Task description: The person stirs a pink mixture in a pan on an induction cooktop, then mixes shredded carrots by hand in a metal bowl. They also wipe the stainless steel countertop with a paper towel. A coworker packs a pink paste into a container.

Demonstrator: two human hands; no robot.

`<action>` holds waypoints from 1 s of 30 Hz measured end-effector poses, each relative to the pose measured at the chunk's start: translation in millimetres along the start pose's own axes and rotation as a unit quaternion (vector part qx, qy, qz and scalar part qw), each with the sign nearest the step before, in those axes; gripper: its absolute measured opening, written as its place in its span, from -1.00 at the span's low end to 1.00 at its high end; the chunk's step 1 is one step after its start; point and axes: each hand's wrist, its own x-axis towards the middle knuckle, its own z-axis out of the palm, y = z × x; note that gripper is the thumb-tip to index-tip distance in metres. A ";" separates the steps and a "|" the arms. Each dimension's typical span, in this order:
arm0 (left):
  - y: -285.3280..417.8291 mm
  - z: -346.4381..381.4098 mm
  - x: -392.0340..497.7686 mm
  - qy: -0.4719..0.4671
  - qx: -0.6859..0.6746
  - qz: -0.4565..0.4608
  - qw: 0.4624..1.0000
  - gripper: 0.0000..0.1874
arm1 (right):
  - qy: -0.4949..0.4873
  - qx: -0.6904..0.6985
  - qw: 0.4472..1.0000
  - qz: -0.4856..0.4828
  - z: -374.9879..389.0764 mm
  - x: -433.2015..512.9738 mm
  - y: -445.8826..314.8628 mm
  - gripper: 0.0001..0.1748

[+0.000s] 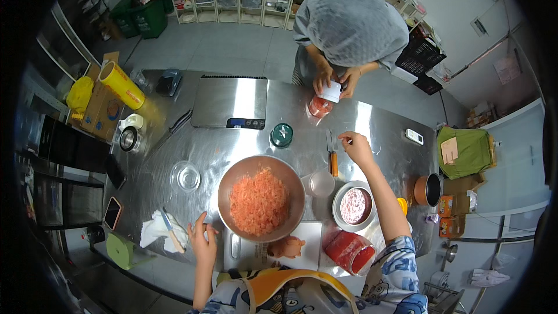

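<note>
My left hand (203, 239), fingers apart and holding nothing, is at the lower left of a metal bowl (223, 183). Shredded pink-orange pulp (258, 200) fills much of the bowl. My right hand (356, 148) reaches forward over the steel table, fingers loosely curled with nothing visible in them. Just left of it lies a small wooden-handled spatula (333, 163). A translucent plastic cup (320, 184) stands right of the bowl. Beside my right forearm are a pot of reddish liquid (355, 206) and a clear jar with red contents (350, 253). A cutting board (311, 235) lies partly under the bowl.
Across the table a person's hands (333, 80) hold a white device (330, 91) over a pink-filled container (320, 107). A digital scale (229, 100), green blade cap (281, 135), glass bowl (185, 176) and long knife (172, 128) lie leftward. Another knife (168, 222) rests on a white cloth (152, 229).
</note>
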 end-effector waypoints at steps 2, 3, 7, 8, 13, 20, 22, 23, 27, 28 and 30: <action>-1.0 -0.1 3.8 0.033 0.010 0.011 0.999 -0.62 | 0.003 -0.045 0.998 -0.038 14.8 25.1 24.8 -0.76; -0.9 1.2 6.1 0.046 0.011 0.020 0.999 -0.60 | 0.003 -0.078 0.996 -0.032 21.9 37.5 34.9 -0.73; 2.6 8.5 11.5 0.046 0.014 0.011 0.999 -0.53 | 0.009 -0.181 0.977 -0.111 60.0 81.6 54.4 -0.58; 4.2 10.8 11.8 0.037 0.031 0.006 0.999 -0.52 | 0.009 -0.193 0.975 -0.111 68.7 90.9 56.6 -0.57; 12.9 21.8 19.8 -0.004 0.048 0.006 0.999 -0.49 | 0.002 -0.238 0.965 -0.113 87.0 115.9 69.0 -0.73; 21.0 37.0 31.5 -0.025 0.032 -0.009 0.999 -0.48 | 0.025 -0.194 0.968 -0.158 89.3 108.3 80.6 -0.86; 20.6 38.9 32.9 -0.015 0.018 0.000 1.000 -0.49 | 0.019 -0.178 0.969 -0.172 88.5 100.2 82.7 -0.86; 19.9 39.4 33.6 -0.005 0.019 0.002 1.000 -0.49 | 0.015 -0.167 0.970 -0.177 87.1 94.4 84.1 -0.86; 14.1 38.4 34.0 0.031 -0.006 -0.006 0.999 -0.48 | -0.018 -0.168 0.973 -0.154 81.4 70.1 85.2 -0.87; 12.7 37.9 33.5 0.038 -0.018 -0.014 0.999 -0.48 | -0.006 -0.139 0.977 -0.163 78.7 66.0 84.8 -0.87; 10.7 36.6 32.9 0.048 -0.029 -0.027 0.998 -0.48 | 0.006 -0.079 0.990 -0.114 75.2 64.7 82.2 -0.85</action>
